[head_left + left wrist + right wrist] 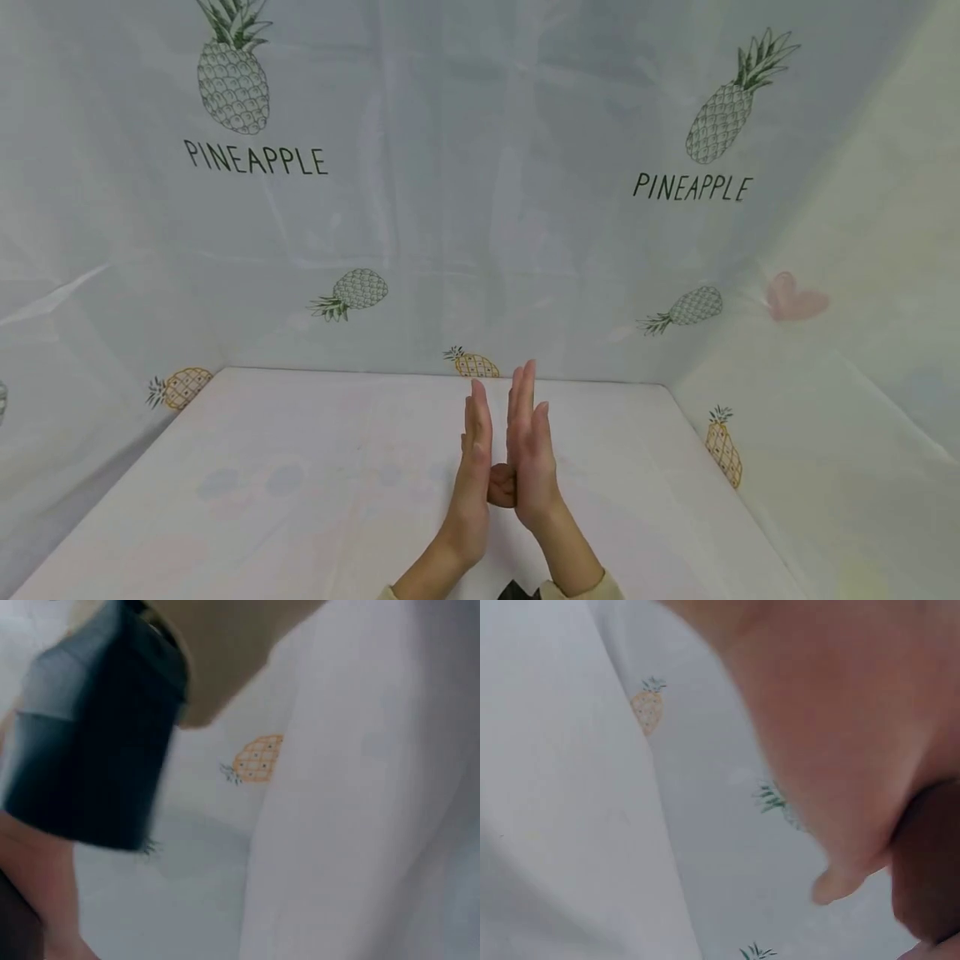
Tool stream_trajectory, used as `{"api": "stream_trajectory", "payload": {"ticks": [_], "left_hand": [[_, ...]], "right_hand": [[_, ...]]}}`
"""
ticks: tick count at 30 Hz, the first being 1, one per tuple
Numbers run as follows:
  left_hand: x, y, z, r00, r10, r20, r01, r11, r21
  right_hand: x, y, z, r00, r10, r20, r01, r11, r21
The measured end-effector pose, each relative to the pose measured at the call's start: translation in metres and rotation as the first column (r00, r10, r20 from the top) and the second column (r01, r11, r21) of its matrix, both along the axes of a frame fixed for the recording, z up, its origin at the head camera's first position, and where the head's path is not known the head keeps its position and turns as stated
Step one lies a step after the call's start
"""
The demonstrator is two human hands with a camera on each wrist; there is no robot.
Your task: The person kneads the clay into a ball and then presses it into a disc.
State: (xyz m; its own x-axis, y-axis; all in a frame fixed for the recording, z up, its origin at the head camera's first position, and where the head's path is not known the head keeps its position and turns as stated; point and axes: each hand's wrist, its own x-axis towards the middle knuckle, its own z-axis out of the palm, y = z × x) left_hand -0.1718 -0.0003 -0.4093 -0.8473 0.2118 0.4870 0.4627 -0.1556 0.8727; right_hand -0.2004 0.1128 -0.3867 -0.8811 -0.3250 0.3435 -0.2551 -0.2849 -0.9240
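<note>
Up left, the cloth (450, 208) says PINEAPPLE. Next, the left hand (472, 487) and right hand (535, 471), fingers straight, press a brown lump (502, 486) between their palms; partly hidden, its long way maybe points up. Farther right: PINEAPPLE again.

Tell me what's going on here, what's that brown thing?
A person has a smooth-looking brown lump between their two palms, with the left hand on one side and the right hand on the other. The fingers are straight and point up. It's all happening over a white table, with a pineapple-patterned sheet behind. I can't tell what the lump is made of.
</note>
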Motion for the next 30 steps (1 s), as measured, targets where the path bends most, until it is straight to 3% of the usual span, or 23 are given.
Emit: {"api": "stream_trajectory", "payload": {"ticks": [4, 7, 13, 16, 23, 26, 30], "left_hand": [[0.003, -0.004, 0.007, 0.995, 0.056, -0.078, -0.057, 0.998, -0.010], [0.002, -0.009, 0.013, 0.989, 0.070, -0.134, -0.072, 0.997, -0.007], [-0.002, -0.025, 0.022, 0.998, -0.046, 0.034, 0.042, 0.995, 0.095], [-0.006, -0.031, 0.023, 0.997, -0.048, 0.063, 0.041, 0.992, 0.118], [-0.018, -0.038, 0.019, 0.994, 0.060, 0.091, -0.069, 0.993, 0.097], [-0.025, -0.040, 0.015, 0.992, 0.105, 0.065, -0.111, 0.990, 0.085], [-0.034, -0.041, 0.011, 0.984, 0.176, -0.030, -0.174, 0.983, 0.055]], "right_hand": [[0.000, -0.008, -0.004, 0.994, 0.110, 0.012, -0.110, 0.994, -0.029], [0.003, -0.016, -0.007, 0.989, 0.147, -0.018, -0.147, 0.989, -0.002], [0.012, -0.028, -0.008, 0.991, 0.128, -0.033, -0.126, 0.990, 0.062], [0.016, -0.032, -0.008, 0.992, 0.121, -0.032, -0.119, 0.990, 0.080], [0.023, -0.037, -0.008, 0.995, 0.098, -0.029, -0.094, 0.990, 0.109], [0.026, -0.039, -0.007, 0.996, 0.078, -0.036, -0.073, 0.988, 0.134], [0.027, -0.042, -0.007, 0.996, 0.060, -0.071, -0.050, 0.990, 0.131]]}}
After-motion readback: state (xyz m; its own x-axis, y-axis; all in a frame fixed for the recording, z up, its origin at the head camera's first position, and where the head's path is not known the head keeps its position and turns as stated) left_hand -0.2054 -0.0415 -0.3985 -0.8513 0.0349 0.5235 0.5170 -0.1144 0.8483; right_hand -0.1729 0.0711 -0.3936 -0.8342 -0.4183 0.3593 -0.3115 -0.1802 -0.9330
